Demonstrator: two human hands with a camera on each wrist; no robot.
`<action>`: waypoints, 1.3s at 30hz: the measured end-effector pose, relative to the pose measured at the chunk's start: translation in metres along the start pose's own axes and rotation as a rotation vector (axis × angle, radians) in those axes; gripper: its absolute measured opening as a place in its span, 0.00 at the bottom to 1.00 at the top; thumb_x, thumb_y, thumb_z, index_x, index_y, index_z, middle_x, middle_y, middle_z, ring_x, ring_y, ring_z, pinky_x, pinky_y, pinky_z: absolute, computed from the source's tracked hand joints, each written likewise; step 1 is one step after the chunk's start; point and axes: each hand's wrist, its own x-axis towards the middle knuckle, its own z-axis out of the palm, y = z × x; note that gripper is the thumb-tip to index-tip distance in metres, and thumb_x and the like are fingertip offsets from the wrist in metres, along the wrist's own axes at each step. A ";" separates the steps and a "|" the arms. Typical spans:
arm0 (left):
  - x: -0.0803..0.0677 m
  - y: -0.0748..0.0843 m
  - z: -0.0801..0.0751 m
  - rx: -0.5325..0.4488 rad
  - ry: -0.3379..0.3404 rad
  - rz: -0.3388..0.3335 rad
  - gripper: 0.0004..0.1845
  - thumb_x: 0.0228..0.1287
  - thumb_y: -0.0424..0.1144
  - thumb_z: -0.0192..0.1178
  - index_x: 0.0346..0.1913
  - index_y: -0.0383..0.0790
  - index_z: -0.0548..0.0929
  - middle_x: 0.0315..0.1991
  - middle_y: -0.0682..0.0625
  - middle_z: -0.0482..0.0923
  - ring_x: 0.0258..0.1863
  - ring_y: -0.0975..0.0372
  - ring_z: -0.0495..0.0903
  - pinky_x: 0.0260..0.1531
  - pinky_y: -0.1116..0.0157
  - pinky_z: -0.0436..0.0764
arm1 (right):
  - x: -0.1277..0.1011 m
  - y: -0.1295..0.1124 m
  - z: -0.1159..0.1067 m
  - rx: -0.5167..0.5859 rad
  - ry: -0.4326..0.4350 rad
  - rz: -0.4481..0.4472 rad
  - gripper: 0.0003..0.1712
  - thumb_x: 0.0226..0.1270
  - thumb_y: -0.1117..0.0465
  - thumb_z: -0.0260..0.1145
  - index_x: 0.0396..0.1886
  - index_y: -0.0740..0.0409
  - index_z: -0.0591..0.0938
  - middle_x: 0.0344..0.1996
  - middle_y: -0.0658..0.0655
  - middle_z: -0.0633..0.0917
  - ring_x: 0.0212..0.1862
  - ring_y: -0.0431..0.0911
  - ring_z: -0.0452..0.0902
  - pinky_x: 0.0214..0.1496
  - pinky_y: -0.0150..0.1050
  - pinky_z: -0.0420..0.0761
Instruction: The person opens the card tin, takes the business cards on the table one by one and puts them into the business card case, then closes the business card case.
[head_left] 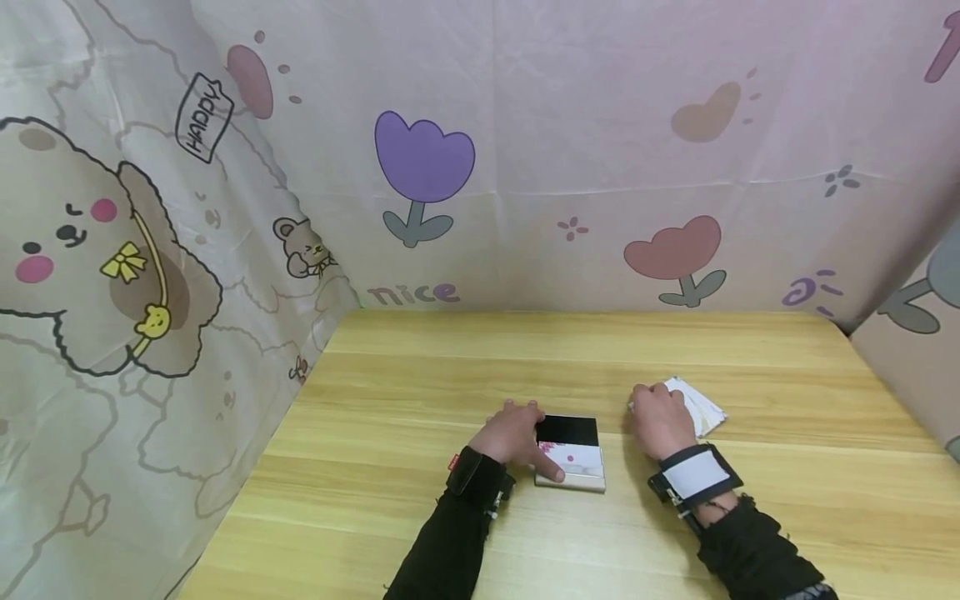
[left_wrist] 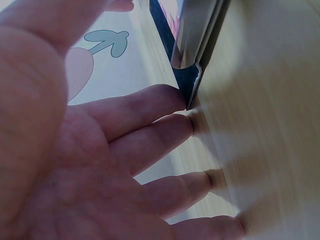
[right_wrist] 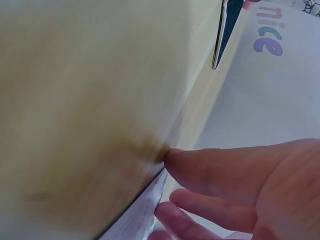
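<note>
An opened business card case (head_left: 567,432) lies on the table, its upper half black inside. A white card with pink flowers (head_left: 577,457) sits in its lower half. My left hand (head_left: 513,435) is at the case's left side, thumb over the card and index finger at the far corner. In the left wrist view its fingers (left_wrist: 150,152) extend loosely, tips at the table. To the right, my right hand (head_left: 662,421) pinches the left end of some white cards (head_left: 701,408), which lie slightly fanned. Its thumb (right_wrist: 210,167) meets the card edge at the tabletop; the fingertips are partly hidden.
The light wooden table (head_left: 420,367) ends at a printed cloth backdrop (head_left: 525,125) at the back. Another cloth (head_left: 247,350) hangs along the left side. Bare tabletop separates the case from the white cards.
</note>
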 end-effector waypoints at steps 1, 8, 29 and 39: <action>0.000 0.000 0.000 0.000 0.000 0.001 0.52 0.37 0.54 0.88 0.70 0.41 0.78 0.76 0.47 0.68 0.72 0.47 0.67 0.65 0.44 0.73 | 0.000 0.000 0.000 -0.004 -0.004 0.014 0.11 0.57 0.75 0.69 0.39 0.76 0.81 0.38 0.79 0.79 0.40 0.73 0.74 0.37 0.64 0.79; -0.001 0.001 -0.001 0.009 -0.003 -0.008 0.53 0.37 0.55 0.87 0.70 0.42 0.78 0.71 0.45 0.73 0.63 0.50 0.73 0.59 0.46 0.77 | 0.001 0.003 -0.001 0.005 0.002 0.042 0.14 0.57 0.72 0.71 0.42 0.77 0.80 0.44 0.83 0.77 0.42 0.77 0.73 0.35 0.66 0.79; 0.003 0.001 -0.002 0.037 -0.010 0.001 0.52 0.39 0.56 0.86 0.70 0.42 0.78 0.74 0.45 0.69 0.66 0.50 0.71 0.63 0.46 0.74 | 0.003 0.006 -0.002 0.063 0.010 0.078 0.33 0.61 0.69 0.70 0.64 0.77 0.72 0.49 0.86 0.75 0.47 0.79 0.72 0.45 0.68 0.73; 0.002 0.000 -0.001 0.039 -0.005 0.001 0.52 0.38 0.56 0.87 0.70 0.42 0.78 0.69 0.45 0.74 0.61 0.52 0.73 0.58 0.48 0.77 | 0.007 0.008 -0.002 0.274 0.041 0.054 0.40 0.58 0.79 0.69 0.70 0.76 0.65 0.58 0.88 0.67 0.59 0.79 0.64 0.59 0.71 0.68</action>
